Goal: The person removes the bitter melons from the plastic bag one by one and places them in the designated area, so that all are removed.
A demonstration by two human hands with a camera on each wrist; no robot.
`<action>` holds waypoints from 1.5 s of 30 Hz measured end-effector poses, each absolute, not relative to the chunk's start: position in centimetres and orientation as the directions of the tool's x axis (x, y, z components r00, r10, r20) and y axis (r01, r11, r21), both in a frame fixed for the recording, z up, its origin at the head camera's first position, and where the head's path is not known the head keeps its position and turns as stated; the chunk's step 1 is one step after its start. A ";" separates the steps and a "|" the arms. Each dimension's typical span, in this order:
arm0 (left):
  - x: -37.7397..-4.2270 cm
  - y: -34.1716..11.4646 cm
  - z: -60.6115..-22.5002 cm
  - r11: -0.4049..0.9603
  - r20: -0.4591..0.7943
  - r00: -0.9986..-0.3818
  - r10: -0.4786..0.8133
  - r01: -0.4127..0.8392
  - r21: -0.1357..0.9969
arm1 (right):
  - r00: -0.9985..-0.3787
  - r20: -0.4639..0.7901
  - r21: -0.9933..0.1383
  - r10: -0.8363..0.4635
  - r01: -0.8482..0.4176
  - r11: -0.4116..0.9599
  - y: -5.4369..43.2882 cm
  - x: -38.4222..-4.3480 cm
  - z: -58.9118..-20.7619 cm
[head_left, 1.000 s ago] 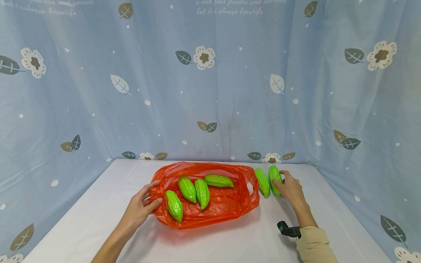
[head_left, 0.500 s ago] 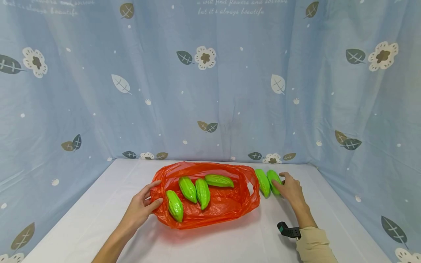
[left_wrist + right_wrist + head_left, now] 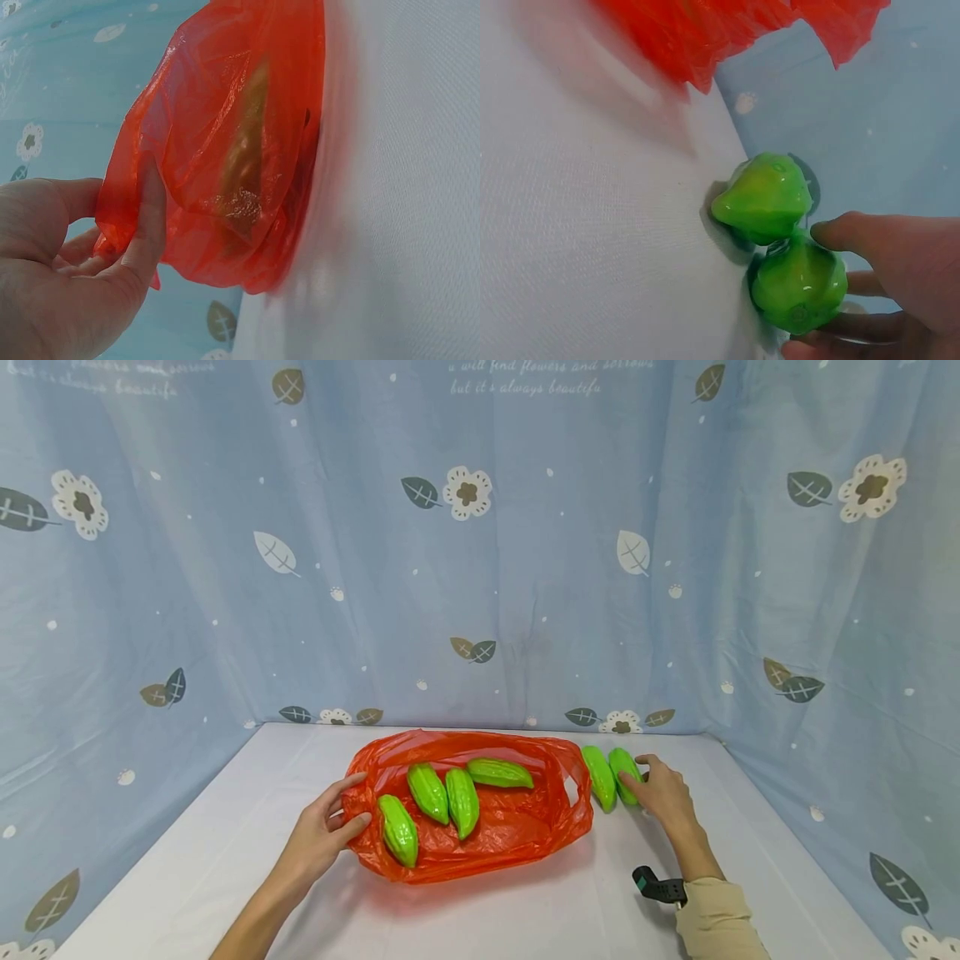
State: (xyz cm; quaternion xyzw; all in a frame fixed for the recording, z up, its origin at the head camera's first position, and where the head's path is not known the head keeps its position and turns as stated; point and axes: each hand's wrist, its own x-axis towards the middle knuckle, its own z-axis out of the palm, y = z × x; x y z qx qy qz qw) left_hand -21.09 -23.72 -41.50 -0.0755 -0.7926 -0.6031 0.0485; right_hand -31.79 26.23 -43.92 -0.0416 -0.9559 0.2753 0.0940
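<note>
One red bag (image 3: 517, 831), four gourds (image 3: 462, 802) in, two loose gourds (image 3: 599, 777) at 3 o'clock. Left hand (image 3: 322, 828) pinches bag, right hand (image 3: 666, 789) grips outer gourd (image 3: 621, 768). Table's (image 3: 495, 922) roomy at 6, edge tight at 12.

Open red plastic bag (image 3: 517, 837); four green gourds (image 3: 462, 802) inside; two more gourds (image 3: 599, 777) beside it

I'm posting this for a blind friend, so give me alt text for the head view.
A person's left hand pinches the edge of an open red bag holding four green ridged gourds, while the right hand grasps one of two more gourds beside the bag on a white table. A blue patterned curtain hangs behind.
</note>
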 end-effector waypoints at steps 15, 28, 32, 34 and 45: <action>-21.1 -23.7 -41.5 0.263 0.162 -0.986 0.047 0.168 0.950 | -0.971 0.192 -0.509 0.143 0.026 0.860 26.4 -31.5 -42.6; -21.0 -23.7 -41.5 0.264 0.156 -0.986 0.050 0.164 0.951 | -0.964 0.241 -0.499 0.110 -0.026 0.866 25.6 -30.9 -41.0; -21.1 -23.7 -41.5 0.268 0.157 -0.986 0.048 0.164 0.949 | -0.959 0.270 -0.495 0.090 -0.058 0.867 25.3 -30.5 -40.3; -21.0 -23.7 -41.5 0.269 0.155 -0.987 0.046 0.161 0.950 | -0.956 0.284 -0.491 0.079 -0.074 0.868 25.2 -30.4 -39.9; -20.9 -23.6 -41.2 0.259 0.156 -0.986 0.051 0.164 0.952 | -0.958 0.288 -0.481 0.008 -0.137 0.866 23.9 -29.2 -37.5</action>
